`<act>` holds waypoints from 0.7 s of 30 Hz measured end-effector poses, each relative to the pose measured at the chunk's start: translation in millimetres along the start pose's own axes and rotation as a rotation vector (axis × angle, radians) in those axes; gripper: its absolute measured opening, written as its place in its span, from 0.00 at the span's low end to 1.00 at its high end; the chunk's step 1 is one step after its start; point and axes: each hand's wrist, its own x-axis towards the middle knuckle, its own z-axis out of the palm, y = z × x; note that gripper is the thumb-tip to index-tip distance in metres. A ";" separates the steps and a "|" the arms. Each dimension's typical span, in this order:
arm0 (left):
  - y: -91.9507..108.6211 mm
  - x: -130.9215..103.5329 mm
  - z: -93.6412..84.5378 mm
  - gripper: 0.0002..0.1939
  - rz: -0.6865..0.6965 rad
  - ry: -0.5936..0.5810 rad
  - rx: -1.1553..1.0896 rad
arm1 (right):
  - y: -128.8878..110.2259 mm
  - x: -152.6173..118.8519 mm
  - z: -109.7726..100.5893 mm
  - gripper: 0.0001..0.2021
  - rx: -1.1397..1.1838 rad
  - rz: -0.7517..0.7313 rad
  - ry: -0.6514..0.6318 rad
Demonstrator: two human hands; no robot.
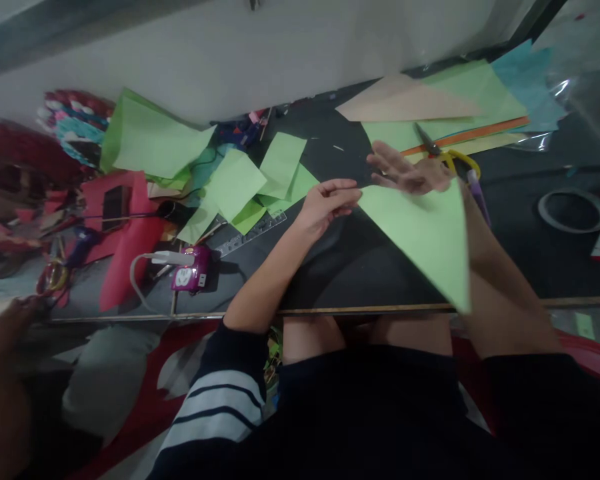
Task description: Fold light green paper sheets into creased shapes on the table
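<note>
A light green sheet of paper (420, 230), folded or cut to a triangular shape, is held up above the dark table. My left hand (327, 203) pinches its left corner between thumb and fingers. Behind the sheet's upper edge is my right hand (410, 175), slightly blurred, with its fingers stretched out and apart. The sheet lies against my right palm and wrist and hides part of them. Just beyond my right hand, scissors (433, 148) with yellow handles rest on a stack of coloured paper (395, 130).
Green paper pieces (237, 183) and a clear ruler (253, 235) lie to the left. Nearer the edge sits a purple power adapter (193, 270) with a white plug. A tape roll (573, 211) is at the right. Another person's hand (13, 320) shows at far left.
</note>
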 end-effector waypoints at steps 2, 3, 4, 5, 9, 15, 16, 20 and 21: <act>-1.8 2.9 -2.9 0.10 0.073 0.085 0.016 | -5.8 -0.4 6.7 0.15 -0.255 0.018 -0.042; -2.6 4.0 -4.5 0.11 0.107 0.120 0.030 | -8.3 -0.5 7.8 0.12 -0.319 0.039 -0.094; -3.2 4.9 -6.1 0.14 0.141 0.150 0.046 | -10.3 -0.6 7.6 0.12 -0.367 0.074 -0.128; -3.6 5.6 -7.5 0.16 0.172 0.172 0.065 | -11.9 -0.7 6.5 0.12 -0.402 0.109 -0.147; -3.1 6.7 -10.1 0.22 0.295 0.207 0.126 | -14.2 -0.4 5.8 0.14 -0.449 0.141 -0.092; -1.8 5.8 -9.9 0.14 0.342 0.235 0.196 | -12.4 3.1 29.3 0.27 -0.379 0.068 0.170; -2.3 6.2 -10.2 0.14 0.342 0.239 0.205 | -12.5 3.8 32.4 0.28 -0.366 0.058 0.199; -5.1 8.5 -11.5 0.13 0.348 0.261 0.210 | -10.2 8.1 34.5 0.32 -0.312 -0.093 0.338; -5.6 8.8 -11.7 0.13 0.368 0.264 0.203 | -8.2 9.7 31.9 0.31 -0.294 -0.161 0.407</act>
